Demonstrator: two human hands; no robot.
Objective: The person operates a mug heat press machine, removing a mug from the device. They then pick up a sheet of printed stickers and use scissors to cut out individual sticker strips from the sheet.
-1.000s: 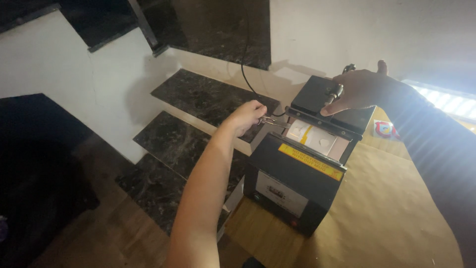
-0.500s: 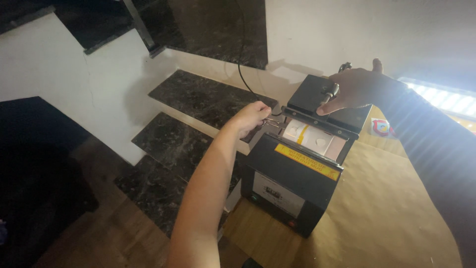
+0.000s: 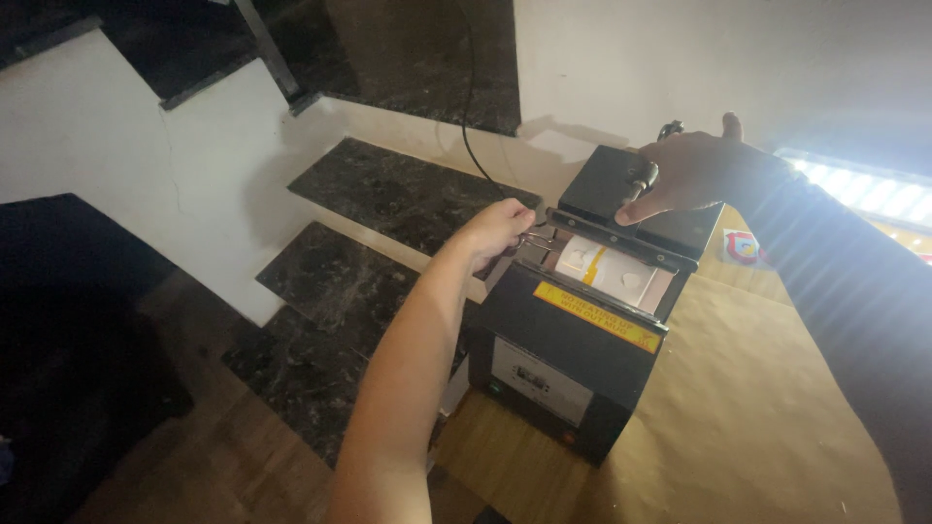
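— What is sitting in the middle?
— A black box-shaped press machine [image 3: 573, 359] is standing on the worktop [image 3: 738, 427], which is covered in brown paper, close to its left edge. A white cylinder [image 3: 607, 272] with a yellow stripe is lying in the opening at the machine's top, under a dark lid [image 3: 631, 199].

— What are the hands doing?
— The left hand [image 3: 497, 231] is reaching to the machine's left side, its fingers curled together around a thin metal piece [image 3: 537, 240] there. The right hand [image 3: 694, 170], in a dark sleeve, is resting on the lid; its thumb and fingers are closing on a metal handle [image 3: 643, 180], though how tightly, I cannot tell.

— And around it?
— A black cable [image 3: 471, 126] is running up the white wall behind the machine. Dark marble stair steps [image 3: 388, 194] are lying to the left, with wooden floor [image 3: 194, 456] below. A small red-and-white sticker [image 3: 743, 247] is lying on the worktop to the right of the machine.
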